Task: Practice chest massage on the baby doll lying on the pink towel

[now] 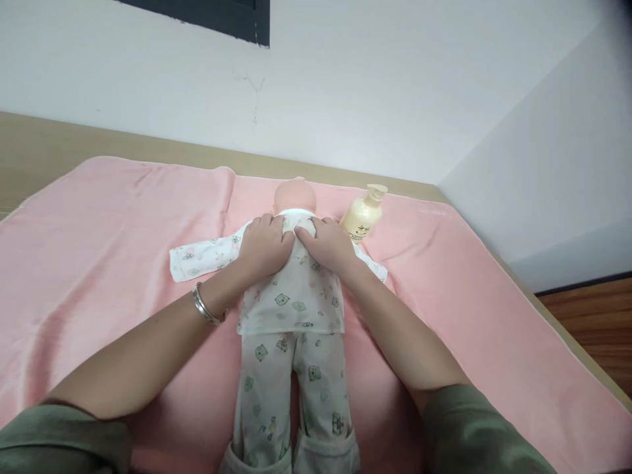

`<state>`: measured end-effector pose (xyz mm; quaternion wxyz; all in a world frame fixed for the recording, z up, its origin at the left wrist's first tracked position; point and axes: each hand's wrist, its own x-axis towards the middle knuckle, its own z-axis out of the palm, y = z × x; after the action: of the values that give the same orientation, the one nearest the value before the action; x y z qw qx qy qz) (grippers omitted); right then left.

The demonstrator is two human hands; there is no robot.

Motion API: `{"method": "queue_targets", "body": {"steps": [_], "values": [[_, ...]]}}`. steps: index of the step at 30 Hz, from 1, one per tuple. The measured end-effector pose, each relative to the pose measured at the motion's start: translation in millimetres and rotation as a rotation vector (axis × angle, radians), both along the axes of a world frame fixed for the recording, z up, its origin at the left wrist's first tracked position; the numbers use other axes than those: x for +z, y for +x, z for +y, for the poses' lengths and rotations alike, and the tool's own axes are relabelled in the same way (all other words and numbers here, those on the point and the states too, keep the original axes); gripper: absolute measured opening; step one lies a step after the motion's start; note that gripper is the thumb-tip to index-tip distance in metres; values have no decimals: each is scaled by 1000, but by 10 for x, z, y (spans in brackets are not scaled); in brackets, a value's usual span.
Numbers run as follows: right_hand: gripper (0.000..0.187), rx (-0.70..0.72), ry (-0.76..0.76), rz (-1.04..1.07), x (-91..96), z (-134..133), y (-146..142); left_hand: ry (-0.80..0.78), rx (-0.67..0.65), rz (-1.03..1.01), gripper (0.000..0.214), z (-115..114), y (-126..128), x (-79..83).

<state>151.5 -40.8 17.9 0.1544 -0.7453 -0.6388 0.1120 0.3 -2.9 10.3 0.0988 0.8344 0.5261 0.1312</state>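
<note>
A baby doll (295,299) in a white printed top and matching trousers lies stretched out, its bald head (295,195) at the far end and no face showing. My left hand (266,243) rests on the left side of its upper back, fingers laid over the shoulder, thumb pointing to the middle. On the other shoulder lies my right hand (330,243), also palm down, its thumb close to the left one. Both hands press on the cloth without grasping it. One sleeve (202,258) spreads flat to the left; the right sleeve is partly hidden by my arm.
Beyond my right hand, a pale yellow pump bottle (363,216) leans beside the doll. A creased pink blanket (123,217) covers the wooden surface (44,141). The white wall (345,99) rises behind, with a dark frame (217,16) at the top.
</note>
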Motion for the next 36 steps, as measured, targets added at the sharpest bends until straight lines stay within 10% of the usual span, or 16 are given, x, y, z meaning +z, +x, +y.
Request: {"method": "queue_targets", "body": {"steps": [36], "values": [[61, 40, 9, -38, 16, -20, 5, -106, 24, -40, 51, 27, -30, 42]]}}
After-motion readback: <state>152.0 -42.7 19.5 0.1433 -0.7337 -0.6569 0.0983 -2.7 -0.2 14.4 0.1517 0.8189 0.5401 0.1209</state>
